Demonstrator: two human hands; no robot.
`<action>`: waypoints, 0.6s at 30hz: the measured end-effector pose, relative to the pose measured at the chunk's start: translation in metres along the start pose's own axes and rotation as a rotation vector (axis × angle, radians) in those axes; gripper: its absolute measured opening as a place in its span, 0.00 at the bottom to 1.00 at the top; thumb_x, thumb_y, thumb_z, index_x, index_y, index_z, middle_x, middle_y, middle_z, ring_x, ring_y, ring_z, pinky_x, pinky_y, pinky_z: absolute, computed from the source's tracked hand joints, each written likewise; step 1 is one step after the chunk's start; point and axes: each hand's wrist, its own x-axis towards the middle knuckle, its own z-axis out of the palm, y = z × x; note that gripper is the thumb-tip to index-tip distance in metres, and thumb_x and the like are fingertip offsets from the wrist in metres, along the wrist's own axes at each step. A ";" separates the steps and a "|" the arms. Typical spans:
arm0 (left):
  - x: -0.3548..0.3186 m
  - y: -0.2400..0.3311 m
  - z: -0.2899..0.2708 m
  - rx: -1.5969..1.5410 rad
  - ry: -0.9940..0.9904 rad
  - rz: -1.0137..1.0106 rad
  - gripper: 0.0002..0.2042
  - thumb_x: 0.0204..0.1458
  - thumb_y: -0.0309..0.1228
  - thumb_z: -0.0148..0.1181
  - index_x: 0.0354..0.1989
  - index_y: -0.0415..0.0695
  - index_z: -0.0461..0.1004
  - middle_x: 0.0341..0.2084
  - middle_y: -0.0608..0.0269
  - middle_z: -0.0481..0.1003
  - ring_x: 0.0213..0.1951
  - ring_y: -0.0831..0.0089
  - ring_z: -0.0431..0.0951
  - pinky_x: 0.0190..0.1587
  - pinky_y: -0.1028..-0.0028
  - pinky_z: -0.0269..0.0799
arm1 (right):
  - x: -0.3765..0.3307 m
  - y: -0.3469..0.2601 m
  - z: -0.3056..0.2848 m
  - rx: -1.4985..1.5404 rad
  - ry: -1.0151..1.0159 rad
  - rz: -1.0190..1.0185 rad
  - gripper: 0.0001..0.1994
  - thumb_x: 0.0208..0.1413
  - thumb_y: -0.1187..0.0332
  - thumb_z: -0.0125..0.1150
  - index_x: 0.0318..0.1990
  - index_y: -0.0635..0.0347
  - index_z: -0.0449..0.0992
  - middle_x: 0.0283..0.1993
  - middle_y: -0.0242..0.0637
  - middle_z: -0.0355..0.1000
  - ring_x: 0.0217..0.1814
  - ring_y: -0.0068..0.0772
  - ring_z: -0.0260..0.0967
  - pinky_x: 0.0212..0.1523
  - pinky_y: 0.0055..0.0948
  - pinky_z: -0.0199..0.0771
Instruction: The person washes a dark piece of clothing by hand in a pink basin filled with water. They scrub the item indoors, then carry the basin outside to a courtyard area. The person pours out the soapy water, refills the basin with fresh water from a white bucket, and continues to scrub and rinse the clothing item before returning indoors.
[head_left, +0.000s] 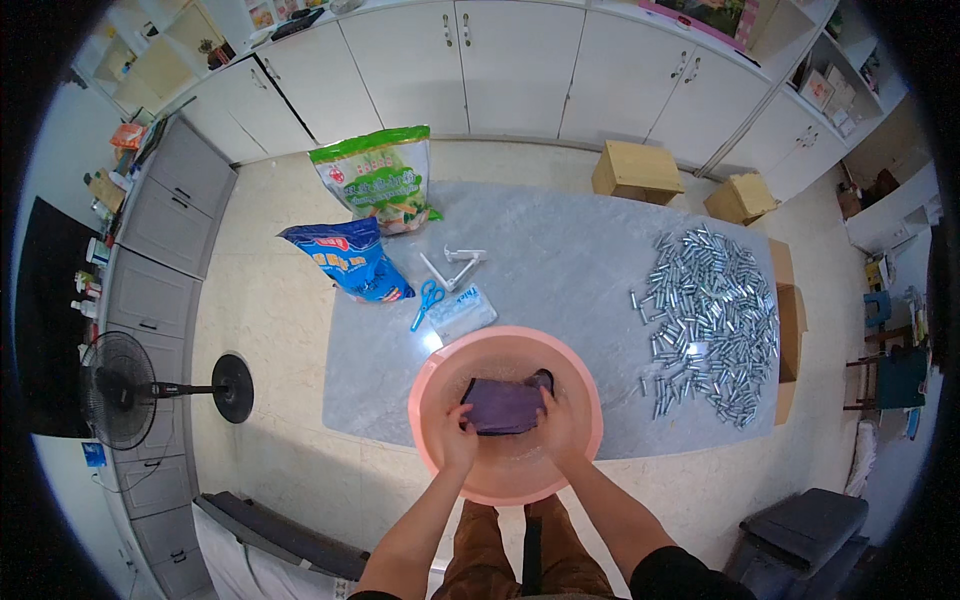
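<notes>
A pink plastic basin [425, 400] with a little water in it stands at the near edge of the grey table. Inside lies a dark purple cloth [500, 405], spread fairly flat, with black edging and a bunched dark end at its upper right. My left hand [460, 437] grips the cloth at its lower left edge, thumb and fingers closed on it. On the opposite side my right hand [553, 425] holds the cloth's right edge. Some fingertips are hidden under the fabric or too small to make out.
Beyond the basin lie a blue-and-white packet [462, 312], blue scissors [428, 300] and a white folding stand [458, 268]. A blue bag [350, 260] and a green-white bag [380, 180] stand behind. Metal bolts [710, 320] cover the table's right. A fan [160, 388] stands left.
</notes>
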 end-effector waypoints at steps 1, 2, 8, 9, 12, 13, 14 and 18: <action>0.000 -0.020 0.007 0.000 -0.055 0.000 0.20 0.37 0.18 0.52 0.43 0.43 0.67 0.46 0.52 0.59 0.40 0.66 0.66 0.42 0.73 0.63 | -0.001 0.004 0.015 -0.099 -0.057 -0.004 0.27 0.41 0.70 0.57 0.52 0.62 0.60 0.57 0.51 0.51 0.57 0.49 0.50 0.55 0.36 0.53; 0.001 -0.027 0.014 0.109 -0.104 0.016 0.21 0.37 0.21 0.53 0.45 0.44 0.66 0.48 0.50 0.57 0.43 0.62 0.63 0.45 0.71 0.61 | -0.002 0.005 0.024 -0.153 -0.106 -0.007 0.28 0.41 0.69 0.58 0.53 0.61 0.59 0.58 0.51 0.48 0.59 0.49 0.47 0.55 0.39 0.51; 0.004 -0.045 0.039 0.612 -0.435 -0.036 0.30 0.41 0.38 0.56 0.55 0.47 0.55 0.54 0.45 0.52 0.50 0.54 0.60 0.53 0.63 0.54 | 0.001 0.017 0.063 -0.578 -0.353 -0.040 0.25 0.42 0.67 0.55 0.52 0.59 0.60 0.60 0.46 0.46 0.59 0.47 0.47 0.53 0.43 0.52; 0.006 -0.068 0.047 0.504 -0.422 -0.101 0.30 0.42 0.39 0.55 0.56 0.47 0.54 0.52 0.48 0.56 0.49 0.55 0.62 0.53 0.63 0.55 | 0.004 0.016 0.066 -0.381 -0.302 0.092 0.24 0.43 0.67 0.55 0.50 0.60 0.61 0.56 0.46 0.51 0.56 0.46 0.51 0.51 0.41 0.55; 0.015 -0.087 0.072 -0.237 -0.133 -0.275 0.29 0.45 0.46 0.51 0.55 0.45 0.55 0.45 0.56 0.64 0.43 0.61 0.67 0.48 0.67 0.60 | 0.017 0.018 0.070 0.203 -0.192 0.358 0.19 0.44 0.69 0.53 0.46 0.62 0.63 0.44 0.47 0.63 0.46 0.42 0.62 0.45 0.35 0.62; 0.020 -0.076 0.079 -0.552 0.000 -0.320 0.29 0.46 0.49 0.50 0.54 0.44 0.56 0.42 0.59 0.67 0.41 0.64 0.68 0.47 0.69 0.62 | 0.017 0.015 0.075 0.397 -0.198 0.363 0.18 0.44 0.69 0.53 0.45 0.63 0.63 0.40 0.46 0.66 0.42 0.42 0.64 0.43 0.34 0.63; 0.023 -0.066 0.079 -0.670 -0.056 -0.462 0.28 0.46 0.49 0.50 0.51 0.44 0.58 0.40 0.61 0.67 0.39 0.66 0.69 0.44 0.71 0.64 | 0.018 0.012 0.080 0.591 -0.200 0.364 0.17 0.45 0.70 0.53 0.44 0.64 0.64 0.36 0.46 0.68 0.39 0.41 0.67 0.41 0.32 0.65; 0.039 -0.016 0.050 -1.209 -0.279 -0.840 0.24 0.45 0.54 0.49 0.43 0.48 0.64 0.32 0.64 0.70 0.30 0.73 0.71 0.29 0.73 0.70 | -0.001 -0.075 0.010 0.728 -0.412 0.469 0.17 0.44 0.64 0.58 0.39 0.64 0.66 0.30 0.40 0.71 0.34 0.30 0.68 0.36 0.28 0.66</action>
